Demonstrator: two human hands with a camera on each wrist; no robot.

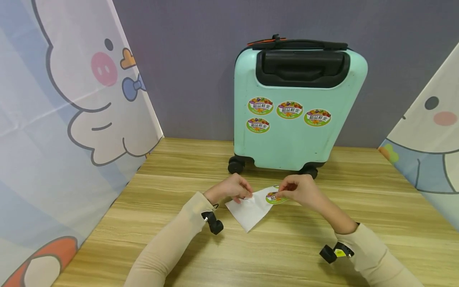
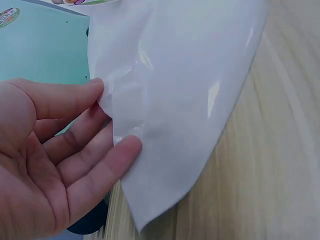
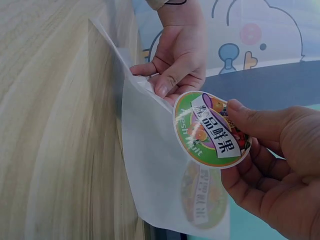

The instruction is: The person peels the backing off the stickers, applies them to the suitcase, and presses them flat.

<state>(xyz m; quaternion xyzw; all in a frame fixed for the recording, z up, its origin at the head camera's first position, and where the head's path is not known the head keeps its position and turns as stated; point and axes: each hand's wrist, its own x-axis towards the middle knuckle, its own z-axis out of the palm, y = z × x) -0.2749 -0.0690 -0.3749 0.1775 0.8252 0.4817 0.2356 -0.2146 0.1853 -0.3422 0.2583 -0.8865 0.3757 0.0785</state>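
My left hand [image 1: 232, 189] pinches one edge of a white backing sheet [image 1: 250, 213] between thumb and fingers, just above the wooden table. In the left wrist view the sheet [image 2: 170, 90] looks glossy and creased near the fingertips. Thumb and fingers of my right hand [image 1: 300, 190] grip an oval fruit sticker [image 3: 212, 130] with a green, orange and white print. That sticker overlaps the sheet's edge. A second sticker [image 3: 202, 195] shows faintly through the sheet in the right wrist view.
A mint-green suitcase [image 1: 287, 147] stands upright on its wheels behind the hands, with several matching stickers on its front. The wooden table [image 1: 272, 255] runs beneath it. Cartoon-printed panels [image 1: 82, 95] flank both sides, and a grey wall [image 1: 186, 71] rises at the back.
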